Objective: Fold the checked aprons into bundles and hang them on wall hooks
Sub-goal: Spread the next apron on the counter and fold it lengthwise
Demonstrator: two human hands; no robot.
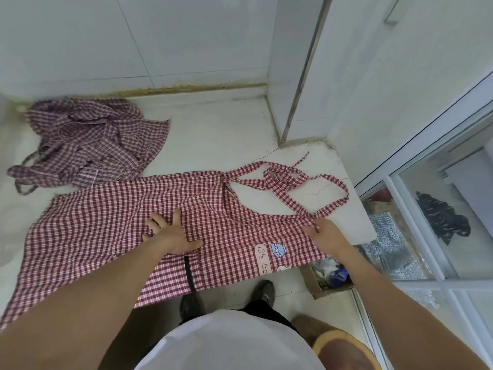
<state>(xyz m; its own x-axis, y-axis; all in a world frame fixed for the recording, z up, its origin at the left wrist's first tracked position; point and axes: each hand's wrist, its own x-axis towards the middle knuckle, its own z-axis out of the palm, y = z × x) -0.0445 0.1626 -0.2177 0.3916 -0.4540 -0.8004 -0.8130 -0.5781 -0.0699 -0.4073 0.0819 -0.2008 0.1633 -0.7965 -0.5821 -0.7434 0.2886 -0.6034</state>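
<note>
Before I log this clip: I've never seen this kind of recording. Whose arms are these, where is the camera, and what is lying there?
There is no machine. A person wears a camera on the head, looking down at their own bare arms. A red checked apron lies spread on a pale counter, its straps loose to the right. The left hand presses flat on the cloth; the right hand rests at the apron's top corner, but its grip is unclear. A second, crumpled apron waits at back left.
</note>
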